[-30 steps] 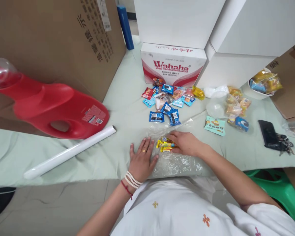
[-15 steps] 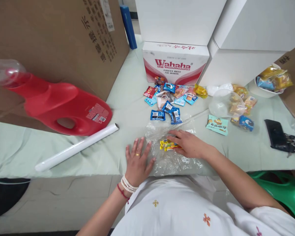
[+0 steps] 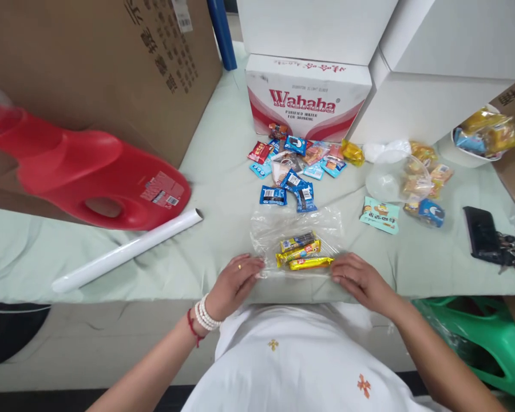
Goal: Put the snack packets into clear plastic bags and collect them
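Observation:
A clear plastic bag (image 3: 264,229) lies flat close to the table's front edge. On or inside it are a dark-and-yellow snack stick (image 3: 298,241) and two yellow snack sticks (image 3: 311,262); I cannot tell whether film covers them. My left hand (image 3: 239,277), with a ring and bracelets at the wrist, pinches the bag's near left corner. At the near right corner my right hand (image 3: 358,278) has its fingers closed on the bag's edge. Just beyond the bag lie blue snack packets (image 3: 273,195) and a pile of mixed small packets.
To the left are a red jug (image 3: 107,171) and a white tube (image 3: 129,252). A Wahaba-style red-and-white carton (image 3: 306,103) stands behind. On the right are a mint-green packet (image 3: 380,214), a clear bowl (image 3: 386,177), a phone (image 3: 479,232) with keys, and a white tub (image 3: 476,158) of snacks.
My right hand has left the snack sticks and moved to the bag's near right corner. My left hand has drawn closer to me and closed on the left corner. The bag's near edge is folded up.

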`<state>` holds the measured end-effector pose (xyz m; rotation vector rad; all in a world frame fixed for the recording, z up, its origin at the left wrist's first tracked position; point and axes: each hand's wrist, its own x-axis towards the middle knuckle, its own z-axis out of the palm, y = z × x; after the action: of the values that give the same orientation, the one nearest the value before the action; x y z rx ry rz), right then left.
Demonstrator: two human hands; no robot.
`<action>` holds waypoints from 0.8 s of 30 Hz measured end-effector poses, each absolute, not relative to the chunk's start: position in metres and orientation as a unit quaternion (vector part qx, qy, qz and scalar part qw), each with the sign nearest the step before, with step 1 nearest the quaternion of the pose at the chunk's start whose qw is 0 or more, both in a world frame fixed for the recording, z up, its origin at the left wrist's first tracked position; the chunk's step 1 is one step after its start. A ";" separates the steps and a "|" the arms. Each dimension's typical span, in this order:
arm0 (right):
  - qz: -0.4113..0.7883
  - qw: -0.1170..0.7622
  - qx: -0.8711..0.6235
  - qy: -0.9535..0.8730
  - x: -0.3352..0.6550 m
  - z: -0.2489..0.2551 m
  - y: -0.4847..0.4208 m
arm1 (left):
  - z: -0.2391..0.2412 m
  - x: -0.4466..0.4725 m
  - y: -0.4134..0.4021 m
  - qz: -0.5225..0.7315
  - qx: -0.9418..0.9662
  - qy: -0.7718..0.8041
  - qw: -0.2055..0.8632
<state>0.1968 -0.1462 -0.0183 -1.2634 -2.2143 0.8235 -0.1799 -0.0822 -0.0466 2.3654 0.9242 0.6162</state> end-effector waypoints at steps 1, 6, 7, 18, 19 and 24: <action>0.310 0.227 -0.461 -0.800 0.198 -0.012 -0.137 | -0.042 -0.180 -0.074 0.224 0.866 0.359 0.268; 0.289 0.196 -0.542 -0.764 0.202 0.005 -0.069 | -0.032 -0.162 -0.028 0.179 0.833 0.466 0.237; 0.282 0.187 -0.564 -0.753 0.201 0.005 -0.057 | -0.033 -0.157 -0.021 0.171 0.824 0.486 0.235; 0.330 0.066 -0.542 -0.770 0.156 0.020 -0.096 | -0.045 -0.140 -0.020 0.205 0.768 0.544 0.269; 0.332 0.059 -0.558 -0.759 0.156 0.017 -0.096 | -0.044 -0.141 -0.019 0.210 0.767 0.539 0.277; 0.378 0.099 -0.589 -0.707 0.172 0.004 -0.057 | -0.038 -0.153 -0.006 0.246 0.760 0.509 0.321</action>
<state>0.1716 -0.0569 0.0043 -1.7426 -2.0911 1.1185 -0.1533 -0.0064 -0.0375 1.9956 1.3371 0.6458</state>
